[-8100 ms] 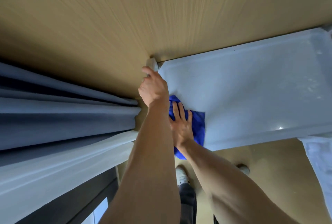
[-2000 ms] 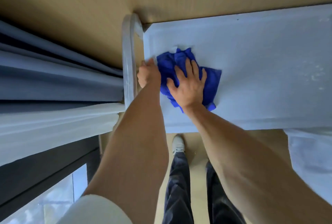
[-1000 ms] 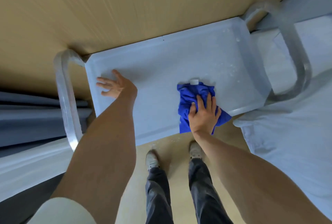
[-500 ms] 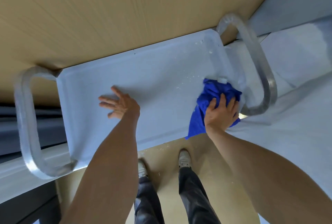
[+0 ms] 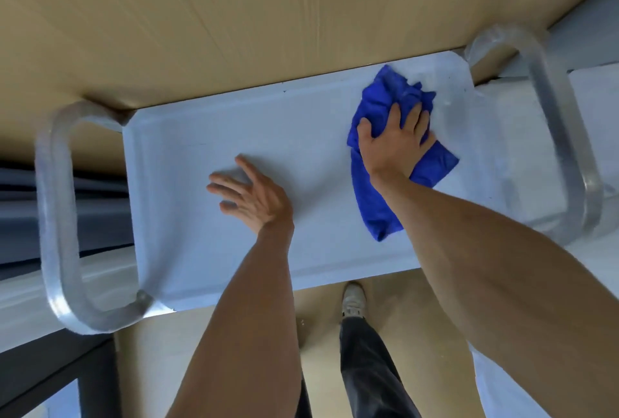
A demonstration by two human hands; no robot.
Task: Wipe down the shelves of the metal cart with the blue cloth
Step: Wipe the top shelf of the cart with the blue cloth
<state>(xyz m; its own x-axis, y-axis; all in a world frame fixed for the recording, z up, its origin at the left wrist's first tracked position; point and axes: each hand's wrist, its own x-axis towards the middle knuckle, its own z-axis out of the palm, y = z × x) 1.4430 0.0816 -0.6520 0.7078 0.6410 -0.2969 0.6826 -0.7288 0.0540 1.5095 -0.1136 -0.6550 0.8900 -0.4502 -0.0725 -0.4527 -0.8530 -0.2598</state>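
The metal cart's top shelf is a pale rectangular tray with a raised rim and a looped tube handle at each end. The crumpled blue cloth lies on its right part, reaching toward the far right corner. My right hand presses flat on the cloth with fingers spread over it. My left hand rests palm down on the bare middle of the shelf, fingers apart, holding nothing. Lower shelves are hidden under the top one.
The left handle and right handle stick out past the tray ends. A wood-grain wall runs behind the cart. Grey curtain hangs at left, white bedding lies at right. My legs and shoe stand below the front edge.
My right hand has pushed the cloth from the shelf's near right edge up toward the far right corner. My left hand stays flat on the middle of the shelf.
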